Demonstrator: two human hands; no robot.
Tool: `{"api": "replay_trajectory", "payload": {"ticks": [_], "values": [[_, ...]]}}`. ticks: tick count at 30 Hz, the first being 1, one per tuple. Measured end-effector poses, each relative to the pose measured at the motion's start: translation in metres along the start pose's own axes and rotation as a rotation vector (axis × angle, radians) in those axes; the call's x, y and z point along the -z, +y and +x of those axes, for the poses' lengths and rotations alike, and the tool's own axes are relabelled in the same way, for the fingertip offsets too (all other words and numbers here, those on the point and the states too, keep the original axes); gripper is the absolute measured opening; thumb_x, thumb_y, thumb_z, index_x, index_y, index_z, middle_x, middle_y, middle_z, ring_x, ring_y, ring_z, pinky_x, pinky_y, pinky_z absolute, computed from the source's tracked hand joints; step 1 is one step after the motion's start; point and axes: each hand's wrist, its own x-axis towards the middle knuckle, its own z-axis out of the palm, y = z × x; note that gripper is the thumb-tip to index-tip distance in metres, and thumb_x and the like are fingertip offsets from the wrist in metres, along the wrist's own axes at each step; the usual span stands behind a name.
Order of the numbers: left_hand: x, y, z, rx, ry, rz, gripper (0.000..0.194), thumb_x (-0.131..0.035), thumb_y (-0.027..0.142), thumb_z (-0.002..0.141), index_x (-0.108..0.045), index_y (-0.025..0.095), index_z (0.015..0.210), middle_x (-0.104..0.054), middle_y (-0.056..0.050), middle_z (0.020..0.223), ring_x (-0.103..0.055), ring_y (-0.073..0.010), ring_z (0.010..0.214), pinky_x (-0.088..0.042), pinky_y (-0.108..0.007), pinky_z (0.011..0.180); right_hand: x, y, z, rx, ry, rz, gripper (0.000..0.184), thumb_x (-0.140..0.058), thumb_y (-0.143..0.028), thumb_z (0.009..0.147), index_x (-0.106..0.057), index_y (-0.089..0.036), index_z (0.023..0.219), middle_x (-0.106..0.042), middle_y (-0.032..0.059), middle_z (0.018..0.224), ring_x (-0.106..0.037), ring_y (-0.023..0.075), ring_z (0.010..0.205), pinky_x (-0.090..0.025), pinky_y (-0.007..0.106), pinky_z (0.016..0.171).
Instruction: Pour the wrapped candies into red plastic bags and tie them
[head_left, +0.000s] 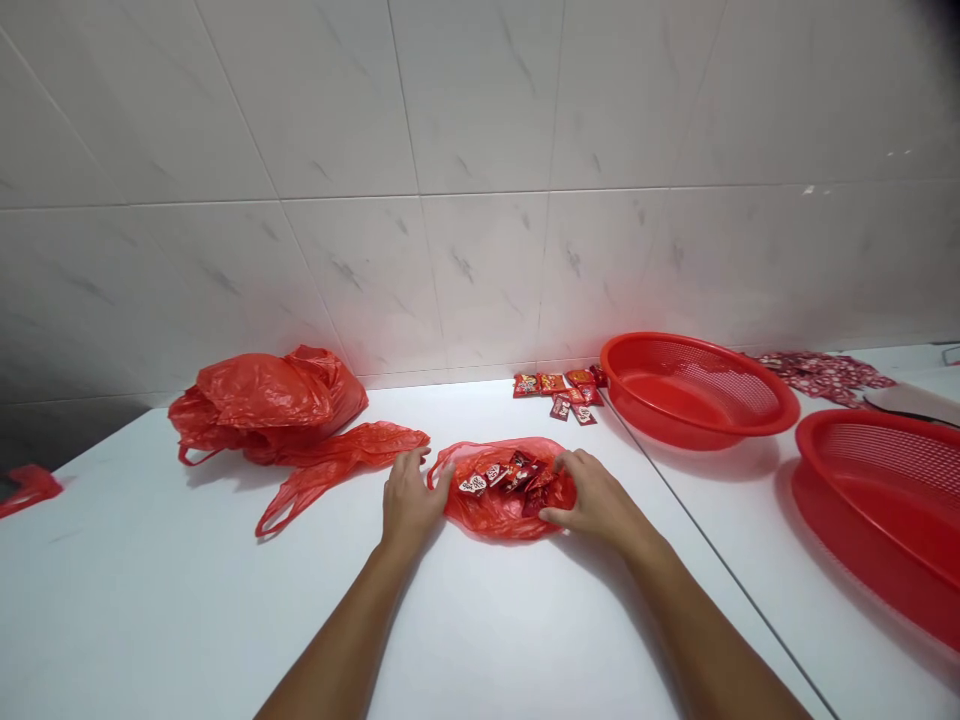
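In front of me a small red plastic bag (pixel 487 522) lies on the white table, its mouth spread. Several small red packets and white-printed tags (pixel 517 472) show inside it. My left hand (pixel 412 498) is at the bag's left end, with thumb and fingers apart and the thumb touching its edge near a handle loop. My right hand (pixel 596 500) closes around the right end of the bag, thumb in front and fingers behind. Part of the plastic is hidden under those fingers.
A bulky red bag (pixel 270 400) and a flat red bag (pixel 337 455) lie at the left. Loose red packets (pixel 553 384) rest near the tiled wall. Two red perforated baskets (pixel 697 432) (pixel 885 540) stand at the right, with patterned red pieces (pixel 825 372) behind. A seam crosses the table.
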Motion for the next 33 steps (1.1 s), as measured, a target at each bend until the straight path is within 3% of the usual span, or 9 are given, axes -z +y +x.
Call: {"api": "replay_trajectory", "payload": {"ticks": [4, 7, 11, 16, 22, 25, 27, 30, 33], "values": [[-0.001, -0.005, 0.005, 0.177, -0.144, -0.090, 0.039, -0.070, 0.050, 0.084, -0.064, 0.024, 0.113, -0.069, -0.004, 0.089, -0.066, -0.0293, 0.088, -0.045, -0.040, 0.083, 0.000, 0.007, 0.000, -0.110, -0.032, -0.080, 0.026, -0.070, -0.031, 0.084, -0.062, -0.023, 0.107, -0.067, 0.0054, 0.103, -0.063, 0.0233, 0.092, -0.044, 0.033, 0.077], [-0.003, -0.007, 0.006, 0.212, -0.144, -0.205, 0.023, -0.070, 0.040, 0.082, -0.066, 0.028, 0.101, -0.061, 0.004, 0.068, -0.061, -0.0232, 0.070, -0.040, -0.033, 0.073, 0.009, 0.023, -0.001, -0.177, -0.034, -0.067, 0.029, -0.066, -0.031, 0.086, -0.063, -0.024, 0.115, -0.069, 0.0035, 0.096, -0.064, 0.0224, 0.084, -0.042, 0.031, 0.070], [-0.005, -0.013, 0.006, 0.251, -0.114, -0.349, 0.021, -0.070, 0.035, 0.080, -0.066, 0.027, 0.098, -0.056, 0.007, 0.060, -0.056, -0.0190, 0.060, -0.035, -0.028, 0.063, 0.013, 0.032, -0.002, -0.146, -0.007, -0.080, 0.014, -0.058, -0.026, 0.086, -0.070, -0.023, 0.094, -0.069, 0.0041, 0.095, -0.065, 0.0218, 0.086, -0.044, 0.032, 0.074], [-0.003, -0.011, 0.007, 0.305, -0.113, -0.662, 0.040, -0.076, 0.039, 0.076, -0.066, 0.021, 0.110, -0.051, 0.010, 0.056, -0.049, -0.0140, 0.051, -0.038, -0.026, 0.059, 0.010, 0.028, -0.002, -0.122, 0.219, 0.061, 0.010, -0.056, -0.026, 0.086, -0.065, -0.023, 0.082, -0.070, 0.0027, 0.085, -0.064, 0.0211, 0.079, -0.046, 0.032, 0.073], [0.002, -0.009, 0.012, 0.348, -0.173, -1.084, 0.052, -0.089, 0.039, 0.067, -0.071, 0.015, 0.109, -0.056, 0.007, 0.057, -0.052, -0.0118, 0.054, -0.044, -0.025, 0.061, 0.008, 0.027, 0.001, -0.189, 0.632, 0.498, 0.031, -0.068, -0.046, 0.091, -0.065, -0.021, 0.107, -0.077, 0.0063, 0.089, -0.073, 0.0226, 0.083, -0.053, 0.033, 0.078], [0.003, -0.012, 0.016, 0.375, -0.189, -1.251, 0.048, -0.089, 0.032, 0.067, -0.072, 0.016, 0.108, -0.061, 0.004, 0.063, -0.056, -0.0113, 0.060, -0.047, -0.023, 0.063, 0.006, 0.029, 0.003, -0.192, 0.611, 0.595, 0.052, -0.075, -0.053, 0.087, -0.064, -0.018, 0.124, -0.079, 0.0096, 0.093, -0.075, 0.0245, 0.087, -0.054, 0.034, 0.078], [0.003, -0.013, 0.018, 0.399, -0.190, -1.344, 0.044, -0.087, 0.031, 0.069, -0.073, 0.016, 0.108, -0.062, 0.002, 0.066, -0.059, -0.0113, 0.063, -0.050, -0.022, 0.064, 0.006, 0.031, 0.002, -0.227, 0.535, 0.481, 0.053, -0.077, -0.056, 0.084, -0.070, -0.020, 0.122, -0.080, 0.0090, 0.093, -0.074, 0.0247, 0.084, -0.053, 0.034, 0.076], [0.005, -0.015, 0.020, 0.448, -0.197, -1.463, 0.036, -0.081, 0.032, 0.075, -0.073, 0.016, 0.106, -0.064, -0.001, 0.070, -0.064, -0.0127, 0.067, -0.056, -0.024, 0.069, 0.008, 0.034, 0.000, -0.282, 0.399, 0.273, 0.037, -0.073, -0.057, 0.087, -0.078, -0.023, 0.099, -0.079, 0.0054, 0.085, -0.071, 0.0233, 0.073, -0.050, 0.033, 0.070], [0.009, -0.016, 0.020, 0.562, -0.184, -1.650, 0.028, -0.077, 0.025, 0.077, -0.074, 0.015, 0.103, -0.069, -0.004, 0.076, -0.068, -0.0136, 0.072, -0.060, -0.025, 0.072, 0.010, 0.035, 0.000, -0.288, 0.367, 0.230, 0.040, -0.070, -0.061, 0.088, -0.071, -0.023, 0.075, -0.074, 0.0028, 0.073, -0.065, 0.0207, 0.064, -0.046, 0.032, 0.063]]}}
